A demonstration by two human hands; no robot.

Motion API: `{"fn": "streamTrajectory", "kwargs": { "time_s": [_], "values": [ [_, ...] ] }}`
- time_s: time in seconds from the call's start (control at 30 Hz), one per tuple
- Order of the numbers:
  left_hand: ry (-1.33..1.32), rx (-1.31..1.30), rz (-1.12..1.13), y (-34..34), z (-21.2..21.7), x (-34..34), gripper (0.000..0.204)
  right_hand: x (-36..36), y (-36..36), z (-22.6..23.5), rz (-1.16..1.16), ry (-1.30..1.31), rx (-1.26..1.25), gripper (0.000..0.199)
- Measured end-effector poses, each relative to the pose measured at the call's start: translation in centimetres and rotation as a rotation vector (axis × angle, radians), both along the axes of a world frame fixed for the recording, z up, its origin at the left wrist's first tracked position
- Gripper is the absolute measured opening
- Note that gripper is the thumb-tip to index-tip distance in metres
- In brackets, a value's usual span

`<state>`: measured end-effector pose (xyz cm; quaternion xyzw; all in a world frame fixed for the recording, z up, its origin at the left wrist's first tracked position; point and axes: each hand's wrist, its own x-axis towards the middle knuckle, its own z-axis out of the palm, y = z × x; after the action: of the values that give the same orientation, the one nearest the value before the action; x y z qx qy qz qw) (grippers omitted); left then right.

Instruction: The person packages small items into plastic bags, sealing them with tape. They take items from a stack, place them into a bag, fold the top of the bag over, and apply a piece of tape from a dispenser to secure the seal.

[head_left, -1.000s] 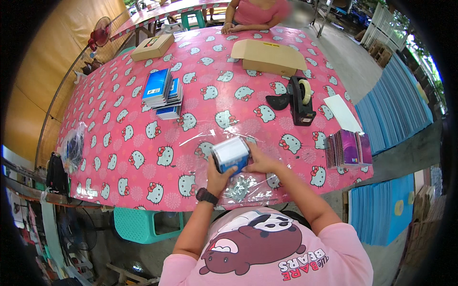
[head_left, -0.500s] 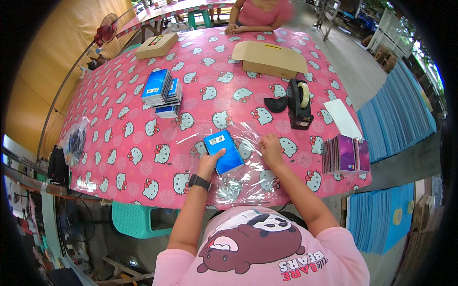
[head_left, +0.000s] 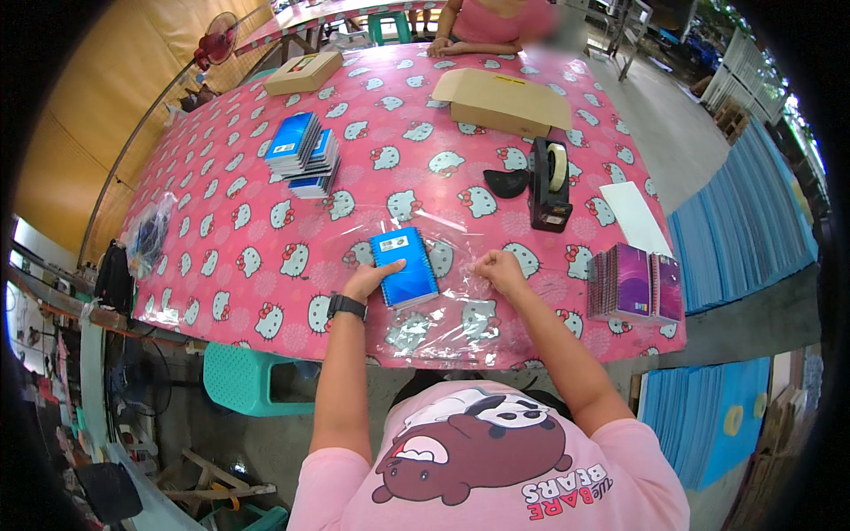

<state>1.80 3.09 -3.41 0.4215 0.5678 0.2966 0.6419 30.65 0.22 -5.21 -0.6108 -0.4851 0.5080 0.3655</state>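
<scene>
A blue spiral-bound notebook (head_left: pixel 413 281) lies on a sheet of clear plastic film (head_left: pixel 443 334) spread over the table in front of me. My left hand (head_left: pixel 365 281) grips the notebook at its left edge, thumb across the cover. To the right of it, my right hand (head_left: pixel 503 271) is closed in a pinch on the right edge of the film. Further off to the left, more blue notebooks (head_left: pixel 294 142) are piled up.
Beyond my right hand stand a black tape dispenser (head_left: pixel 550 208) and a black curved piece (head_left: pixel 506 183). Purple notebooks (head_left: pixel 633 281) and a white sheet (head_left: pixel 635 219) lie at the right. Farther back are an open cardboard box (head_left: pixel 509 104), a closed box (head_left: pixel 304 73) and a seated person (head_left: pixel 496 22).
My right fingers have come onto the film's edge, and the film looks more drawn out toward them. The notebook has shifted slightly, still under my left hand. The whole view has tilted a little.
</scene>
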Motion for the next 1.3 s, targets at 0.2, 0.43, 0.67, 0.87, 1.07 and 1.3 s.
{"fn": "streamTrajectory", "kwargs": {
  "time_s": [0.2,0.43,0.67,0.87,1.07,1.3],
  "values": [
    [-0.052,0.034,0.064,-0.7,-0.2,0.2,0.059,-0.9,0.1,1.7,0.079,0.252,-0.119,0.012],
    [0.477,0.433,0.197,-1.7,-1.0,1.7,0.063,-6.6,0.0,3.6,0.197,0.195,0.029,0.017],
    [0.03,0.421,0.311,-2.7,-1.7,3.1,0.068,-9.0,-0.1,2.6,0.327,0.357,-0.076,0.017],
    [0.118,0.554,0.271,-2.6,-4.2,1.8,0.069,-7.0,-1.0,3.4,0.166,0.428,-0.104,0.009],
    [0.05,0.494,0.263,-2.6,-4.4,1.9,0.072,-1.9,-1.8,2.4,-0.45,-0.469,0.598,0.01],
    [0.054,0.503,0.165,-2.6,-3.9,1.4,0.076,-11.1,0.3,0.4,0.081,-0.086,0.242,0.041]
  ]
}}
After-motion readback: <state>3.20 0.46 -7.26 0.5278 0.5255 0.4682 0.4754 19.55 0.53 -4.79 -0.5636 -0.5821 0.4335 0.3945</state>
